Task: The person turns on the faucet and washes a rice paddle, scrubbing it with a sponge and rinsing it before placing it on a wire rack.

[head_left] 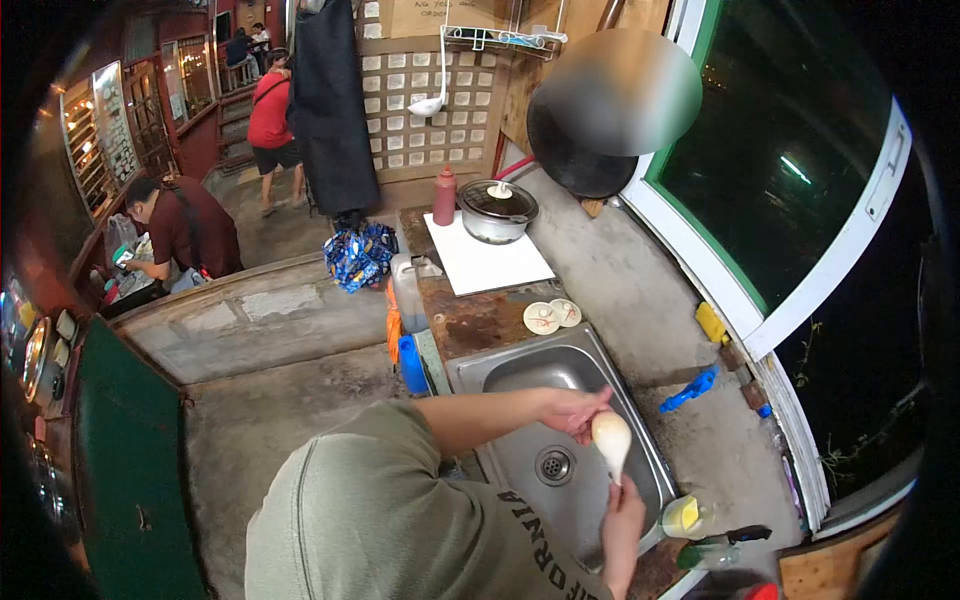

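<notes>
Over the steel sink (515, 505), my right hand (622, 515) is wrapped round the thin handle of a cream-white serving spoon (612, 445). The spoon's rounded bowl points up toward the sink's far side. My left hand (575, 412) is at the edge of that bowl, its fingers bent against it and partly hidden behind it. Below both hands shows the sink's drain (555, 465). Two round cream-coloured discs with red marks (541, 318) lie on the counter just past the sink.
A lidded pot (498, 212) and a red bottle (445, 195) stand by a white board (485, 262). Right of the sink are a blue cloth (688, 389), a yellow sponge (712, 322) and a container with something yellow (685, 516). Two people are in the room at left.
</notes>
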The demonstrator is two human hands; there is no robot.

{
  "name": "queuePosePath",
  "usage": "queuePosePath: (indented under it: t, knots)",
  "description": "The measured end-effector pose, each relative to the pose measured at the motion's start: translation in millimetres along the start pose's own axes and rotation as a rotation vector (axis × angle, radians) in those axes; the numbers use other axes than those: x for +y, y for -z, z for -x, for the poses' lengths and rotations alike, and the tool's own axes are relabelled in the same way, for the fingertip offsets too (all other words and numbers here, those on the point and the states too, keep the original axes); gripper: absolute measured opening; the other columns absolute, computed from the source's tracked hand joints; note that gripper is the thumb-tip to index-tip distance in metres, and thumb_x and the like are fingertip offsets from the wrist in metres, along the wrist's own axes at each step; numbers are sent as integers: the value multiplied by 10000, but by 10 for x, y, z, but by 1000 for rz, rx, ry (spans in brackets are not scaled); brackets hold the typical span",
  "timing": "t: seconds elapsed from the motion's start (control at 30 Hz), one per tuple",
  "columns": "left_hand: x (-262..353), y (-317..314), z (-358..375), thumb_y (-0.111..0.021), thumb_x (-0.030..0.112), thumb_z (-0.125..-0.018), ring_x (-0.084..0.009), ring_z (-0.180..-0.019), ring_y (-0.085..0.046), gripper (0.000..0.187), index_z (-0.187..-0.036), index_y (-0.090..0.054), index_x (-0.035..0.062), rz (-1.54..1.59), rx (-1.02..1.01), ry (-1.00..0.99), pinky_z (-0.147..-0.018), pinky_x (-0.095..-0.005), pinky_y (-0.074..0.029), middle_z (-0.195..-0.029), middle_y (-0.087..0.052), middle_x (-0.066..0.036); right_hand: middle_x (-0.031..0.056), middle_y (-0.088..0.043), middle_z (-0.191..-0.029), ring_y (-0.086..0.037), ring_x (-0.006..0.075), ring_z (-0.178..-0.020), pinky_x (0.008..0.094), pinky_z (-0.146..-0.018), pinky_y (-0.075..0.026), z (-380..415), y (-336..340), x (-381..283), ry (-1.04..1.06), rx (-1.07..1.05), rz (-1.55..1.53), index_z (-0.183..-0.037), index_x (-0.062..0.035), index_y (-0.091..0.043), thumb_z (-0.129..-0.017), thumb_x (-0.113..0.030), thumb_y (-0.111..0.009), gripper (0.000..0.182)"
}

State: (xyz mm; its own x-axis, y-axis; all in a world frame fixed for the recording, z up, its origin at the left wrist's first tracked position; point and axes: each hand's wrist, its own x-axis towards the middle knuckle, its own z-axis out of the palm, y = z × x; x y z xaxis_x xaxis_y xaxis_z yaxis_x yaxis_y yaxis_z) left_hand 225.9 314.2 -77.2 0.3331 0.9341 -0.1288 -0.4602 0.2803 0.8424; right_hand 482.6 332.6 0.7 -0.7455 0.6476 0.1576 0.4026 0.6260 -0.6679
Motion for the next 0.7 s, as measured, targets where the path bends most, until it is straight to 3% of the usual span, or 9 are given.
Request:
queuePosePath:
  t: [0.03,0.07,0.27,0.37,0.4,0.5,0.57,0.63,0.7]
  knots:
    - [-68,83,-1,-402,613,-800,-192,-835,-587,631,-1124,-476,77,230,-236,11,-658,-312,-477,-968,-590,-92,190,-589,-828,-562,259,-743,324,-683,-427,49,152,4,-21,-1,4,-1035,29,-530,-868,-130,-450,245]
    - [-72,-21,100,-462,592,-778,-223,-892,-573,659,-1203,-422,90,222,-151,174,-744,-340,-456,-1014,-588,-99,189,-576,-805,-549,277,-721,339,-674,-421,121,328,-193,-37,53,-74,-1007,34,-532,-866,-114,-441,224]
    - [-357,308,-126,-493,507,-808,-228,-1099,-451,584,-1237,-399,122,-1241,24,109,-929,-389,-345,-1249,-449,-72,111,-566,-832,-482,178,-721,301,-680,-404,178,-182,219,-22,382,-154,-1036,18,-530,-878,-134,-439,237]
    - [214,-244,279,-503,452,-824,-215,-1126,-421,528,-1214,-431,103,-401,143,-98,-937,-397,-334,-1286,-413,-60,79,-535,-704,-451,163,-644,307,-605,-392,384,-727,1194,-304,-33,136,-969,6,-555,-868,-128,-457,194]
    - [313,-298,382,-492,440,-834,-222,-1162,-393,505,-1192,-455,87,-69,-36,-200,-957,-418,-314,-1285,-412,-75,65,-520,-658,-437,152,-615,303,-577,-386,355,-754,1370,-379,-204,286,-947,5,-559,-865,-126,-461,183]
    - [-190,-10,312,-503,443,-819,-260,-1246,-282,496,-1183,-473,107,-640,-15,-116,-964,-532,-263,-1282,-401,-128,34,-470,-581,-400,111,-565,273,-513,-350,222,-341,800,-276,88,-32,-906,28,-549,-871,-132,-455,189]
    - [357,-677,826,-586,399,-759,-334,-1301,-79,550,-1233,-421,175,-1694,260,313,-959,-647,-121,-1374,-211,-137,10,-483,-604,-370,69,-552,244,-484,-310,106,-88,251,-125,209,-78,-924,35,-541,-878,-150,-447,213]
    - [-222,29,737,-609,373,-736,-367,-1302,-19,538,-1213,-443,188,-1835,237,-255,-918,-705,-85,-1383,-168,-152,106,-526,-650,-459,206,-580,327,-532,-365,94,-183,50,-85,322,36,-948,13,-543,-886,-135,-403,212]
    - [-66,85,908,-607,328,-747,-371,-1297,-34,473,-1171,-476,166,-1657,461,-258,-957,-656,-101,-1375,-164,-160,218,-579,-735,-559,375,-647,417,-599,-431,189,-496,97,-113,345,189,-975,9,-537,-884,-135,-384,228]
